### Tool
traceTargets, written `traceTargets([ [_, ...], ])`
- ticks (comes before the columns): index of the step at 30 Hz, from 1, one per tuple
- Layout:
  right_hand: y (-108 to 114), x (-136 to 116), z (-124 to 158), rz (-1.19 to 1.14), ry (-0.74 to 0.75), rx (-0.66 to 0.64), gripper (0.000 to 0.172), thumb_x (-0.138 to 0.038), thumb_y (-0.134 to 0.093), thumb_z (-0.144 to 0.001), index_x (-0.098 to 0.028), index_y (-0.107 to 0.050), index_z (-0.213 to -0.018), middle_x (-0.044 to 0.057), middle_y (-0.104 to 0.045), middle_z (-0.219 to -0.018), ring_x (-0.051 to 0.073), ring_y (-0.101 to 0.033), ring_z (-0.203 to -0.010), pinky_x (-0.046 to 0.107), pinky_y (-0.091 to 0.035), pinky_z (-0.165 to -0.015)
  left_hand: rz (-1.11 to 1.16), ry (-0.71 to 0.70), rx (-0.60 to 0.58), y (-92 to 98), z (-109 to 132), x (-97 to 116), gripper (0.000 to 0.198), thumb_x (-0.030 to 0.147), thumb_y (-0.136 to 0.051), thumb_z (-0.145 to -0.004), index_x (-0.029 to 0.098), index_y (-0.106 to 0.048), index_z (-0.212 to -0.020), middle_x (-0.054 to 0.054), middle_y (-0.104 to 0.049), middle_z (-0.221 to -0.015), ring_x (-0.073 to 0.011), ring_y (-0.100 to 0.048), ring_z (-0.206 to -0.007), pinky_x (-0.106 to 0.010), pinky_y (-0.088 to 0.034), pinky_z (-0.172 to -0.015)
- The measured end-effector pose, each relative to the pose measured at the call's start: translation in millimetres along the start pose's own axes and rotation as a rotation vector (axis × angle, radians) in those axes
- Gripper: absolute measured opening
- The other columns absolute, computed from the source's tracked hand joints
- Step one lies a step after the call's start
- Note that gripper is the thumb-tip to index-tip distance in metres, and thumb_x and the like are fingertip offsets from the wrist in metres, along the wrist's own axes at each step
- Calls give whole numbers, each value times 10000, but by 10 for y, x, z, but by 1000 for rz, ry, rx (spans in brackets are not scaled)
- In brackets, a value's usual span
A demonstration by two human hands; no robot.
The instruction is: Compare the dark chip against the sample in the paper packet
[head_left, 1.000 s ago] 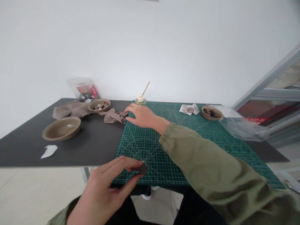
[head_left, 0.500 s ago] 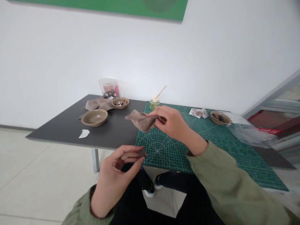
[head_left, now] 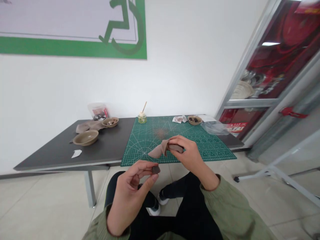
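My left hand [head_left: 132, 190] pinches a small dark brown piece [head_left: 155, 169] between thumb and fingertips, in front of the table edge. What the piece is made of is too small to tell. A crumpled brown cloth [head_left: 158, 150] is held in my right hand [head_left: 191, 156], its loose end hanging to the left over the near edge of the green cutting mat [head_left: 140, 143]. The two hands are apart, with the cloth a little above and to the right of the dark piece.
Behind on the mat stand a small jar [head_left: 142, 118] with a stick and a bowl [head_left: 194, 120] of dark pieces beside a plastic bag [head_left: 215, 127]. Brownish dust [head_left: 161, 133] marks the mat. Leftward are a bowl [head_left: 86, 137], a second bowl [head_left: 110, 122], another cloth [head_left: 88, 126] and a paper scrap [head_left: 76, 153].
The view has swung to the right and up. My right hand has come lower and nearer, with the cloth now folded differently. The left hand keeps its pinch on the dark piece.
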State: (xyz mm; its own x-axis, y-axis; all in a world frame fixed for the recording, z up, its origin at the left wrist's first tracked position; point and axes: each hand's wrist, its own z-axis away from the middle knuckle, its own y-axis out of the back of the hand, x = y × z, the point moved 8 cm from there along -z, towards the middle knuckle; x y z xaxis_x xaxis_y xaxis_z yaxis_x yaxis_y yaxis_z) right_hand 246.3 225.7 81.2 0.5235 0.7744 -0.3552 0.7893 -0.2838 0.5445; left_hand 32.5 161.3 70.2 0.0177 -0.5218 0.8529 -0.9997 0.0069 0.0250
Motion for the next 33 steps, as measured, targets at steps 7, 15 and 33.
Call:
traceTargets([
  [7,766,-1257,126,22,290,59,209,-192,-658,-1202,-244,-820,-1080,67,-870,-1007,218,-808,-894,361,-700,-823,-80,-186,75,-45,320,368,202,150,-950,-869,264,-966,-1034,-50,-929,-976,-204,-888,-783,-237,-751,-712],
  [15,858,-1590,231,104,325,55,279,-184,-587,-1239,-131,-806,-1075,119,-868,-1045,205,-790,-935,326,-668,-866,-152,-254,46,-33,488,588,240,94,-931,-841,273,-967,-997,-25,-939,-924,-201,-885,-741,-237,-758,-708],
  [33,945,-1702,521,142,64,154,183,-65,-686,-1082,-219,-762,-1146,75,-848,-1148,186,-828,-1066,285,-691,-986,106,-83,-1,-83,740,513,148,194,-1022,-887,283,-945,-978,-48,-945,-930,-218,-909,-702,-226,-757,-664],
])
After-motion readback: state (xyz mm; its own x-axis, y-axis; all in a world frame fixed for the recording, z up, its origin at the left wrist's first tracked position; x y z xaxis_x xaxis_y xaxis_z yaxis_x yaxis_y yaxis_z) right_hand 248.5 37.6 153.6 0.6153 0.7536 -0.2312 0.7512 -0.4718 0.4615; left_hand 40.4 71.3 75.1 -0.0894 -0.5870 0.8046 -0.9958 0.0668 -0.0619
